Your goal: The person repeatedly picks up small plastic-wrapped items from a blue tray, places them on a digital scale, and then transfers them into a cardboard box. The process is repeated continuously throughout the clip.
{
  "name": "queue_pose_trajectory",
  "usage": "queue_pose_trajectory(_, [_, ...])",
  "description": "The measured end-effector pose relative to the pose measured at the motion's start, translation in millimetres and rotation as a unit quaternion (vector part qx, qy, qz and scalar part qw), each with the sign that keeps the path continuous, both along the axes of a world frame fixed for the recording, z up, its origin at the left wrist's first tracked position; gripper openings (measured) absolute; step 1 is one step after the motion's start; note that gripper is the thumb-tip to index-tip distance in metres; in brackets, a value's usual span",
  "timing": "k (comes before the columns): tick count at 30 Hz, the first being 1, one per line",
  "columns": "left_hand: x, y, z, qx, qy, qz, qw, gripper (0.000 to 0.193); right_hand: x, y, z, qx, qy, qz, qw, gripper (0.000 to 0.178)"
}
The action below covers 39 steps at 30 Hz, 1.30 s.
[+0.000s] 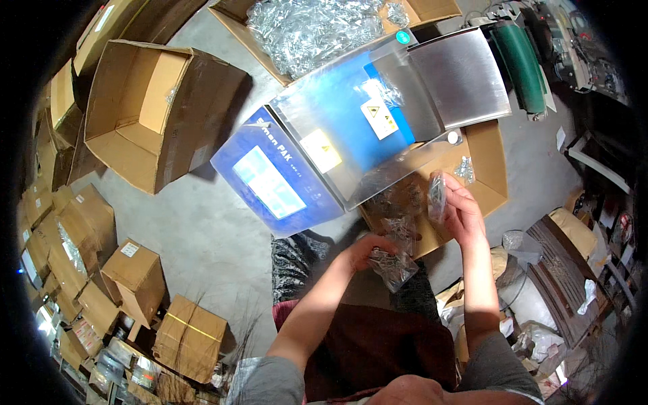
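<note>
My left hand [366, 251] is closed on a clear plastic bag of small metal parts [394, 268], which hangs over my lap. Another piece of the clear plastic rises above those fingers; whether it is a second bag I cannot tell. To its right, my right hand [463, 214] pinches a narrow clear bag of metal parts [437, 196] upright between thumb and fingers. Beneath both hands stands an open cardboard box [491, 162] with a few small bags [464, 170] inside. A blue packaging machine [317, 196] with a clear cover overhangs this box and hides part of it.
Beyond the machine, a large carton [270, 59] is heaped with bagged metal parts [317, 34]. A metal plate [462, 77] and a green roller [518, 67] extend at the far right. An open carton [196, 108] stands left, with several stacked boxes [192, 337] nearer.
</note>
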State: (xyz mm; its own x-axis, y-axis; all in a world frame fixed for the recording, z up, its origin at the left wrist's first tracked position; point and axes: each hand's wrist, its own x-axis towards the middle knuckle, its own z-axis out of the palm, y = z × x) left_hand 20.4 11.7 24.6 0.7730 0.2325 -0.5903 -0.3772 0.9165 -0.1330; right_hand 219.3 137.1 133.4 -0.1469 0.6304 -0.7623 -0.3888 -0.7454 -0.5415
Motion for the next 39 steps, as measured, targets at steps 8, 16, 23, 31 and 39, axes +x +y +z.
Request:
queue_pose_trajectory(8, [-11,26,29,-0.012,-0.087,0.044,0.995,0.051,8,5,4,-0.016,0.061,-0.106,0.992,0.025])
queue_pose_trajectory(16, [-7,14,17,-0.007,-0.063,0.058,0.996,0.049,8,13,3,-0.035,-0.078,-0.057,0.995,0.024])
queue_pose_trajectory(23, [-2,1,5,0.02,0.008,0.033,0.999,0.049,9,8,0,-0.058,-0.035,-0.11,0.992,0.025])
queue_pose_trajectory(31, [-5,21,23,0.073,0.001,0.028,0.997,0.049,2,19,3,-0.009,0.042,-0.109,0.993,0.038])
queue_pose_trajectory(39, [-2,21,22,0.085,0.057,-0.025,0.994,0.048,24,17,-47,0.029,-0.174,0.017,0.984,0.036])
